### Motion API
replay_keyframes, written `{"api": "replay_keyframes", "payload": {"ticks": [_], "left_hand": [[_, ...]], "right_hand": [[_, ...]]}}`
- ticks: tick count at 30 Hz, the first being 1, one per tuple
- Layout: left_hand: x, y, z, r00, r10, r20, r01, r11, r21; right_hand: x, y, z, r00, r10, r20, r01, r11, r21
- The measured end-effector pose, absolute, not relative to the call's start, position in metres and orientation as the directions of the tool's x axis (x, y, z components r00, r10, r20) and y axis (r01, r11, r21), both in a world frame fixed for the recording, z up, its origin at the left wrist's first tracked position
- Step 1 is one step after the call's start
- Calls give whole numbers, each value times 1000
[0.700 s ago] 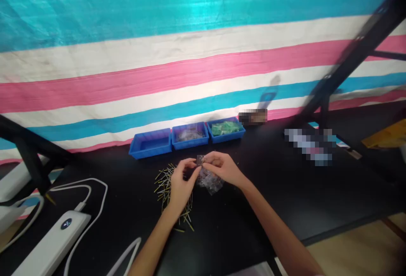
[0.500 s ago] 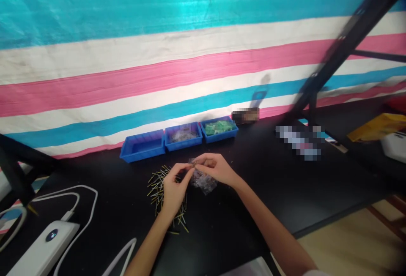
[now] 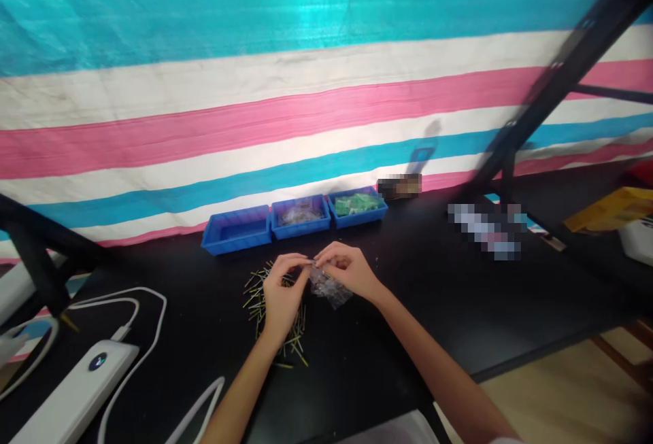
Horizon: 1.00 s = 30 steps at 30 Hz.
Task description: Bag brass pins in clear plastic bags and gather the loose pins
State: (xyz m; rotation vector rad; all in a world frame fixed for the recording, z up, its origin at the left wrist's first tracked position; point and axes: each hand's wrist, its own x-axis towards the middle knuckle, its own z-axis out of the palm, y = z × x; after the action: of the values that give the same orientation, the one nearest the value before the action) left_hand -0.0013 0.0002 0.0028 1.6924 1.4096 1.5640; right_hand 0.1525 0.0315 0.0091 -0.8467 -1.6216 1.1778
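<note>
My left hand [image 3: 280, 294], right hand [image 3: 354, 272] — fingertips nearly meeting, can't tell if gripping; clear bags [image 3: 334, 294] beneath right — thin sticks [image 3: 258, 294] beneath left.

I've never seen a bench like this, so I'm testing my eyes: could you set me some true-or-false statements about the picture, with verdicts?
1. Three blue trays stand in a row. True.
2. The green pieces lie in the leftmost tray. False: they lie in the rightmost tray.
3. Thin sticks lie scattered by the left hand. True.
4. The right hand is far from the left. False: they are close together, at the clear plastic.
5. The white device lies to the right of both hands. False: to the left.
</note>
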Motion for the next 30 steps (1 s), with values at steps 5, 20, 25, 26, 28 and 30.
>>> {"api": "replay_keyframes", "payload": {"ticks": [5,20,25,26,28,30], "left_hand": [[-3,-1,6,-187,831,525,428,-412,805],[4,-12,21,-144,890,432,358,-360,861],[3,-12,21,-101,893,438,360,-377,853],[3,-12,21,-98,894,438,360,-378,853],[3,-12,21,-96,895,436,358,-378,854],[3,-13,21,-91,895,436,356,-380,854]], "right_hand": [[152,31,9,-344,898,275,29,302,-953],[167,62,-12,48,996,-79,-95,-75,-993],[151,76,6,-167,986,-27,-38,-34,-999],[147,82,11,-207,978,3,-7,1,-1000],[140,95,22,-224,974,37,114,63,-991],[136,109,28,-180,981,75,396,142,-907]]}}
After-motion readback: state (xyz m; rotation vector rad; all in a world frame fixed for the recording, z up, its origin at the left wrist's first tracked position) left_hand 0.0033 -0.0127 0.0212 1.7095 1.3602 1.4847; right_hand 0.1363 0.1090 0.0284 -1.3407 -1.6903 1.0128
